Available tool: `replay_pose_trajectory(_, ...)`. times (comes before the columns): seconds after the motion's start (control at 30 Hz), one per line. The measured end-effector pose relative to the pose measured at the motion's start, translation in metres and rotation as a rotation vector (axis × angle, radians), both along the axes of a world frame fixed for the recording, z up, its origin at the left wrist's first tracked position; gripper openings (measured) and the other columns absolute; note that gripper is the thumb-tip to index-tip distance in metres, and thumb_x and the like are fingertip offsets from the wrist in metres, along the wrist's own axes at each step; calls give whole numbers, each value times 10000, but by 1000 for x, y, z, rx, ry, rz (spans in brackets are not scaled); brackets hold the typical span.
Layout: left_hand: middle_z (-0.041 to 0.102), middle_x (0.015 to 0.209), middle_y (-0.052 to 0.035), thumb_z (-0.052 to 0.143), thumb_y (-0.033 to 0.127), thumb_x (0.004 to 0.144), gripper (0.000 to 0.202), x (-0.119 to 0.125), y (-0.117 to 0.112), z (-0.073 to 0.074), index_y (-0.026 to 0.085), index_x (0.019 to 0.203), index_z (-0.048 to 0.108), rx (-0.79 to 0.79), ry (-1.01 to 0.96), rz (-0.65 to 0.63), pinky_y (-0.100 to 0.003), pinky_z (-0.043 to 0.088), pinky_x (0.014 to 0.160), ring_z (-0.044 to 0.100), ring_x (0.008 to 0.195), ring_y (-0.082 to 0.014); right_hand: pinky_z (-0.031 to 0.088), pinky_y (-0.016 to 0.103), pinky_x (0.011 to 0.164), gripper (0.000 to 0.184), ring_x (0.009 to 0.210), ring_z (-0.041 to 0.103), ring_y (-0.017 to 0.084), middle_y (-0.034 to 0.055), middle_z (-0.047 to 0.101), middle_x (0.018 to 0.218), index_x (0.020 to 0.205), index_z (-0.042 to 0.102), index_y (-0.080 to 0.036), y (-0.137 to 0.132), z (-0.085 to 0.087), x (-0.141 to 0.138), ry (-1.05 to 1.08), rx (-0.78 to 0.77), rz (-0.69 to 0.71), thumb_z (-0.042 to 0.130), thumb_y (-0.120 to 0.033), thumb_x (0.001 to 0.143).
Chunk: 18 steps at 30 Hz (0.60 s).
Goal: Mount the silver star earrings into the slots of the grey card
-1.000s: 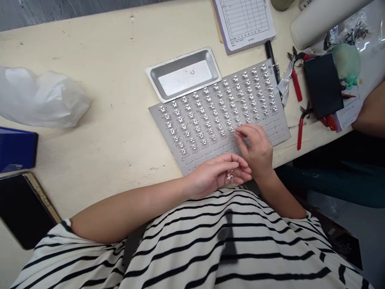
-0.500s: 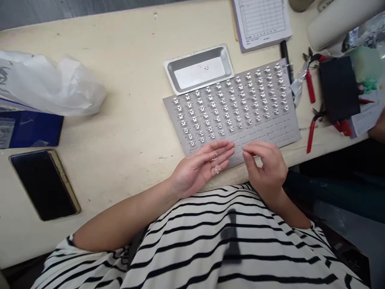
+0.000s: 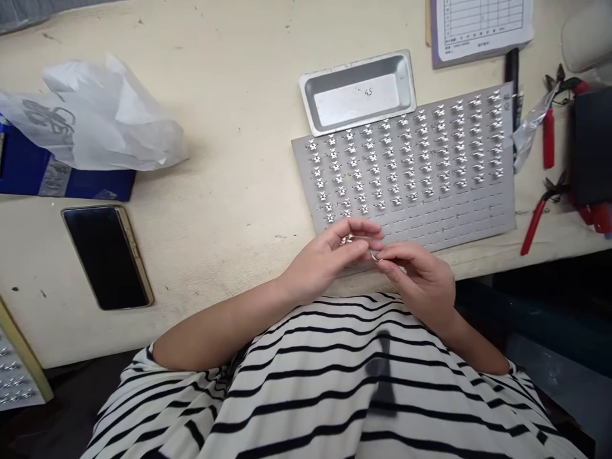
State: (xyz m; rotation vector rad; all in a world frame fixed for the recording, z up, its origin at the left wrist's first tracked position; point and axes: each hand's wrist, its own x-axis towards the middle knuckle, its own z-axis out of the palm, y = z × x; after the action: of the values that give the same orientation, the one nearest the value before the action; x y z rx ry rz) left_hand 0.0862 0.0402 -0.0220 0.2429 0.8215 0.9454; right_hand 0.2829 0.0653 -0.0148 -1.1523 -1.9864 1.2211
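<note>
- Your right hand (image 3: 421,277) was out on the grey card (image 3: 478,217) a second ago, with its fingertips among the rows. It has drawn back toward you and now sits at the card's near edge.
- Your left hand (image 3: 325,258) lay open, palm up, half a second ago, with the loose silver pieces (image 3: 348,239) bare on its fingers. Its fingers have now curled in over them.
- The gap between your hands has closed. Your fingertips now touch, and your right thumb and forefinger pinch a small silver piece (image 3: 374,255) right at your left fingertips.
- Your view has swung left, so the phone (image 3: 108,255), well left of your left hand, now shows whole.
</note>
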Motion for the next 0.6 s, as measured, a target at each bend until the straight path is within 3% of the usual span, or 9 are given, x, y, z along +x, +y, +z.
replay_pose_trajectory(0.1, 705, 1137, -65, 761, 350, 932, 222, -10, -6, 0, 210, 1104, 762, 157, 333, -140, -305, 522, 935, 657, 1034, -183, 641, 227, 615, 41, 655, 741, 117, -33, 771, 814, 977, 739, -261, -2, 2, -3, 102, -365, -38, 740, -242, 940)
replay_pose_trajectory(0.17, 688, 1049, -50, 750, 396, 937, 239, -16, -10, 0, 204, 1079, 763, 172, 451, -145, -284, 510, 858, 627, 927, -161, 635, 204, 605, 59, 636, 728, 104, -38, 746, 778, 957, 726, -243, -1, 0, -7, 153, -458, -85, 768, -255, 917)
replay_pose_trajectory(0.27, 659, 976, -12, 708, 431, 967, 247, -24, -20, -5, 221, 1095, 740, 79, 483, -107, -250, 475, 743, 572, 800, -121, 641, 178, 674, 109, 716, 738, 90, -37, 746, 824, 959, 720, -243, 2, -7, -16, 147, -425, -151, 799, -226, 886)
replay_pose_trajectory(0.4, 663, 993, -15, 637, 445, 1009, 272, -34, -35, -14, 211, 1128, 708, -3, 286, -74, -238, 476, 704, 590, 792, -109, 657, 201, 777, 122, 822, 751, 99, -24, 759, 912, 1001, 730, -252, 8, -16, -34, 42, -321, -149, 783, -230, 894)
replay_pose_trajectory(0.6, 648, 895, -10, 635, 405, 1011, 255, -44, -43, -24, 161, 1040, 703, -59, 106, -79, -213, 466, 634, 579, 713, -84, 661, 224, 734, 102, 804, 757, 115, -24, 761, 901, 1007, 706, -254, 6, -23, -54, -116, -212, -133, 754, -277, 920)
